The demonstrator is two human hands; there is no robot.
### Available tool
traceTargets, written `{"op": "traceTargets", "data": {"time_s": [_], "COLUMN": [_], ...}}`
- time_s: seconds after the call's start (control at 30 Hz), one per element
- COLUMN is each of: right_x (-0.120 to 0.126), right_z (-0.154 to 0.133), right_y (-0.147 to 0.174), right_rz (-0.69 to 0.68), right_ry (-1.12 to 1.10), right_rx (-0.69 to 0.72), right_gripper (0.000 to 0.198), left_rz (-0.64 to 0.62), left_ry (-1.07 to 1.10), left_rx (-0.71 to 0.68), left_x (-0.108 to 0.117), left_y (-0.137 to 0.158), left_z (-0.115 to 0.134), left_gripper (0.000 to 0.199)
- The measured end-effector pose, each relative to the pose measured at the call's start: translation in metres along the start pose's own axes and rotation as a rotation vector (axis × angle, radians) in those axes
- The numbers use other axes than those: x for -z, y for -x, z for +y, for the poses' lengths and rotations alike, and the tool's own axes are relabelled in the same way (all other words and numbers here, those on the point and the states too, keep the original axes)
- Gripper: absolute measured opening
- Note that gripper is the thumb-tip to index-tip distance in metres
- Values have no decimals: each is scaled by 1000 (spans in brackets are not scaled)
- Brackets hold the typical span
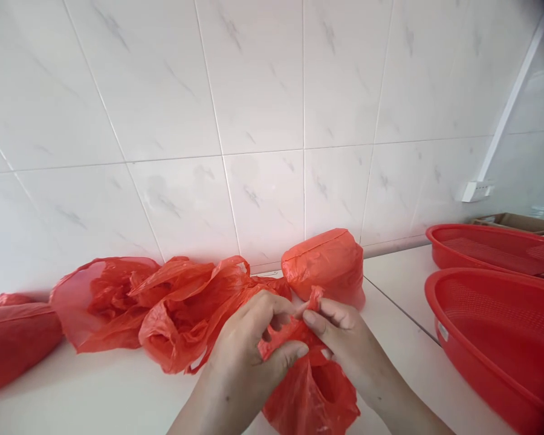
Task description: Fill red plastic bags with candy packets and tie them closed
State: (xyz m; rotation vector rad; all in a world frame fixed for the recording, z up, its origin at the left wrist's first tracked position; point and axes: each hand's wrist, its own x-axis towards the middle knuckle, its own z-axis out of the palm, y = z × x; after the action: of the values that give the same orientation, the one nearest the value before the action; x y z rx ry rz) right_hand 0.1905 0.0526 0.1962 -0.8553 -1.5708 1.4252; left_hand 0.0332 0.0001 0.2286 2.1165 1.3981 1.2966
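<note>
A thin red plastic bag point(315, 393) is between my hands, its gathered top bunched into a narrow twist. My right hand point(351, 338) pinches that twist between thumb and fingers, with a small tip of plastic sticking up. My left hand point(240, 353) curls loosely round the bag's neck, its thumb lying across the film and its fingertips close to the right thumb. The bag's lower part hangs below my hands, with loose, open-looking folds. Just behind them, a full, rounded red bag point(324, 263) rests against the wall.
Crumpled red plastic bags point(176, 308) lie along the white table point(95, 393), left of my hands. A packed red bundle point(18, 338) is at far left. Two red plastic baskets point(489, 338) stand at right, before a cardboard box point(521, 222). Behind is a tiled wall point(263, 90).
</note>
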Motion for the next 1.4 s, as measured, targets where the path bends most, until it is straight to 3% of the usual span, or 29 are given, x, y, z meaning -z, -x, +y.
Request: {"op": "traceTargets", "data": {"time_s": [0.1,0.23,0.33,0.47,0.57,0.67,0.83,0.9,1.03,1.1,1.17,1.3,1.4], "right_x": [2,1,7,23,30,27,19,20,27,32,38,52,60], "right_z": [1,0,2,4,3,5,13,14,8,9,20,64,98], "right_y": [-3,-5,-7,-8,-7,-7,-13,-14,-13,-17,-26,-54,-67], "right_rz": [56,25,3,-190,-275,-175,130,131,-10,-16,81,288,287], "right_ry": [-8,-20,-4,4,140,235,453,458,303,235,243,372,394], "right_rx": [-10,-21,-18,167,238,160,167,144,75,82,69,15,5], "right_gripper": [39,42,48,43,45,20,28,29,31,29,29,26,25], "left_rz": [-93,-166,-87,43,44,30,-34,-69,-127,-180,-278,-652,-830], "left_ry": [-75,-142,-227,-232,-205,-173,-271,-332,-414,-422,-396,-270,-236], "left_rx": [-42,-98,-61,39,78,83,118,136,148,144,147,216,247], "left_x": [-6,-17,-21,-20,-18,-17,-18,-18,-18,-17,-17,-16,-14], "left_y": [-2,-8,-12,-15,-16,-15,-14,-14,-12,-11,-9,-3,3], "left_z": [-3,-16,-28,-36,-34,-31,-25,-23,-20,-18,-15,-3,6], "left_gripper": [36,13,16,18,18,16,15,15,15,15,15,13,14]}}
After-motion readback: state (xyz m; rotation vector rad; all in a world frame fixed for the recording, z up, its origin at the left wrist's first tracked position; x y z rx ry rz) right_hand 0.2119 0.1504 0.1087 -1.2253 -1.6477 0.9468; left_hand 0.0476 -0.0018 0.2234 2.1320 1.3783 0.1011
